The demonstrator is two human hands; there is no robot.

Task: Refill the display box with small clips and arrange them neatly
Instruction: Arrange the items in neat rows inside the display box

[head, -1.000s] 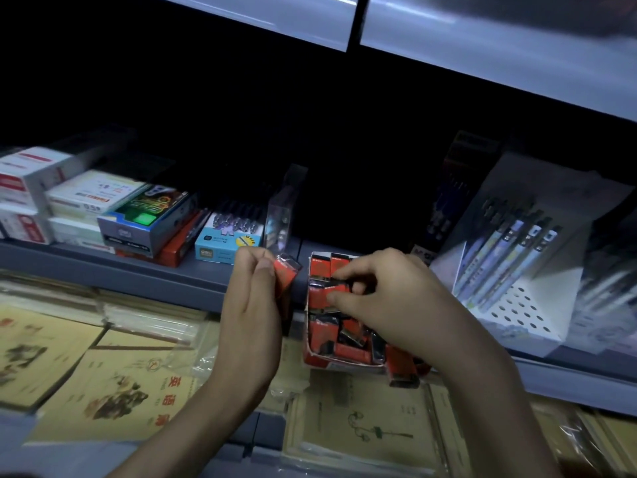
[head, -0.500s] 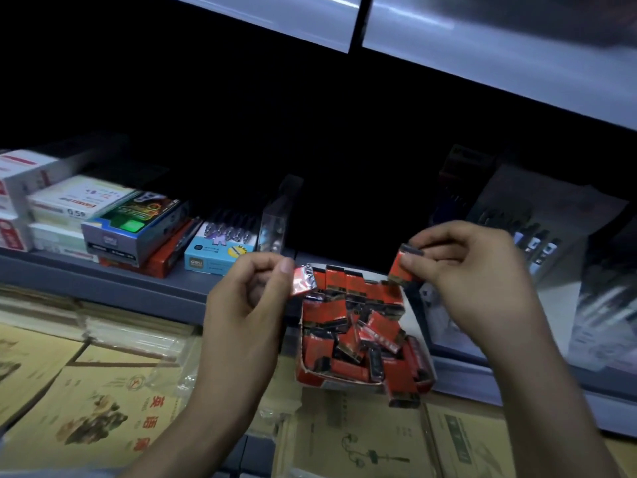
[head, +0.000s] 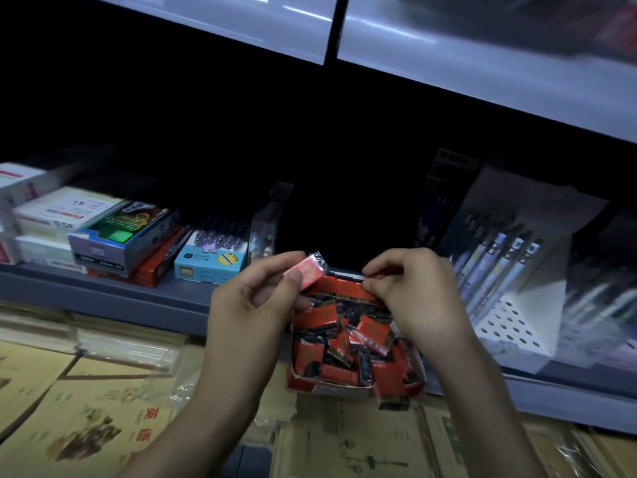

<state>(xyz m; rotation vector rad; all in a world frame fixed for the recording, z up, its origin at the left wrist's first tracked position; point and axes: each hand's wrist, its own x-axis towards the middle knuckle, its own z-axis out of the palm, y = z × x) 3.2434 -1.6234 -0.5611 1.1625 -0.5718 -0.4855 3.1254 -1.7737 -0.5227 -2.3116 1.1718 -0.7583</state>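
Note:
A red display box (head: pixel 344 383) sits at the shelf's front edge, holding several small red-and-black clip packets (head: pixel 365 334) in a loose jumble. My left hand (head: pixel 251 305) pinches one red wrapped packet (head: pixel 306 270) just above the box's back left corner. My right hand (head: pixel 410 291) hovers over the box's back right, fingers curled and pinching something small at the back row; what it pinches is hidden by the fingers. One packet (head: pixel 391 398) hangs over the box's front right corner.
Stacked stationery boxes (head: pixel 117 236) and a blue pen box (head: pixel 210 262) stand left on the grey shelf (head: pixel 138 298). A white pen display stand (head: pixel 510 277) is right. Wrapped notebooks (head: pixel 86 408) lie on the lower level. A shelf overhangs above.
My right hand came down from above the box's right side to the back row. My left hand lifted its packet slightly higher.

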